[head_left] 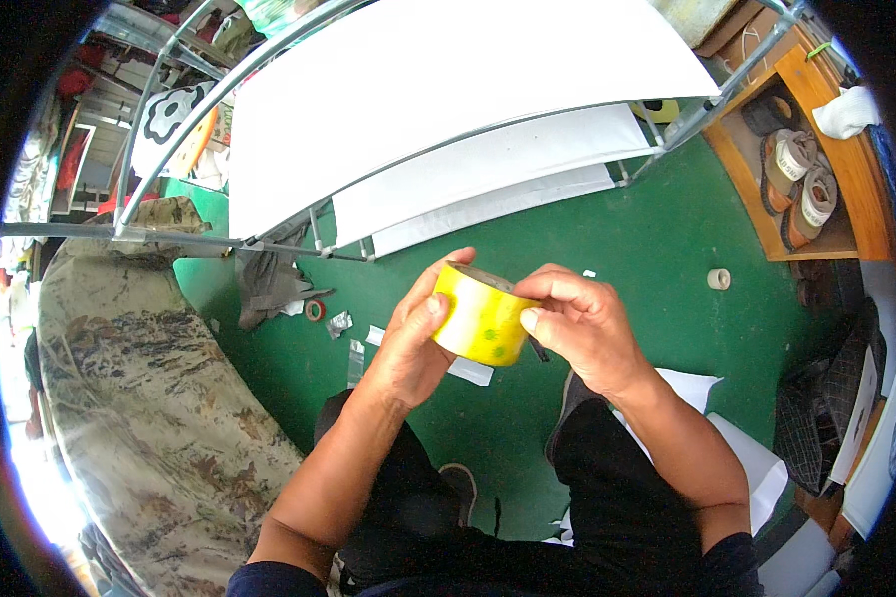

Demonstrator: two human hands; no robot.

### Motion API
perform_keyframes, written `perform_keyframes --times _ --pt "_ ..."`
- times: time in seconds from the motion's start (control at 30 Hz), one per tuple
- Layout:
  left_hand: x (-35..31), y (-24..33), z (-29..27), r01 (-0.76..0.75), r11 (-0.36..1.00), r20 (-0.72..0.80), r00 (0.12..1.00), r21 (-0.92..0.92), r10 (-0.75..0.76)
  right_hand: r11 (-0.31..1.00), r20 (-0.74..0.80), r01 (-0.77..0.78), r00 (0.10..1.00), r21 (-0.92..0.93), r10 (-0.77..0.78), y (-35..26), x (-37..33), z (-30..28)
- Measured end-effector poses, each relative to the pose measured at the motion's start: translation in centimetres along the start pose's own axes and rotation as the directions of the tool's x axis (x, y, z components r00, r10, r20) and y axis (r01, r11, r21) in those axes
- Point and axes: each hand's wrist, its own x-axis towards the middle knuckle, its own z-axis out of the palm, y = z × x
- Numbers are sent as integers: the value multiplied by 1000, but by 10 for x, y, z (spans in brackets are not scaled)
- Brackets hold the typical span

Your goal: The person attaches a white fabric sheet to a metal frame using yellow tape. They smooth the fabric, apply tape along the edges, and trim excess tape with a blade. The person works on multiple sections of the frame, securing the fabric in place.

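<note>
A wide roll of yellow packing tape [481, 320] is held up in front of me, above my lap. My left hand [418, 328] is wrapped round its left side, thumb on the yellow outer face. On the other side my right hand [582, 323] pinches the roll's right edge between thumb and fingers. The top rim and part of the hollow core show. Under the roll, a white paper scrap [470, 372] lies on the green floor.
Ahead stands a metal-tube rack [239, 242] with white panels [448, 90]. A camouflage-covered seat [169, 388] is at left. Shoes [806, 184] sit in a wooden cabinet [791, 90] at right. A tape roll [719, 279], a red ring [315, 310] and white sheets [757, 458] lie on the floor.
</note>
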Motion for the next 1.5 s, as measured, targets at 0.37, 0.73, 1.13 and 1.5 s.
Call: perform_keyframes --times 0.37,0.73,1.13,1.5 --pt "-1 0 3 -51 999 -2 999 -8 51 998 16 17 1000 -54 -16 -5 2 2" --pt "2 -1 6 -29 1000 -20 999 13 29 987 -30 36 999 -158 -42 -3 3 0" --pt "2 -3 8 -13 1000 -25 1000 -7 13 971 -61 113 990 -210 -129 3 4 1" --pt "2 -6 10 -4 999 -23 1000 -35 3 957 -65 75 993 -280 -97 1 4 0"
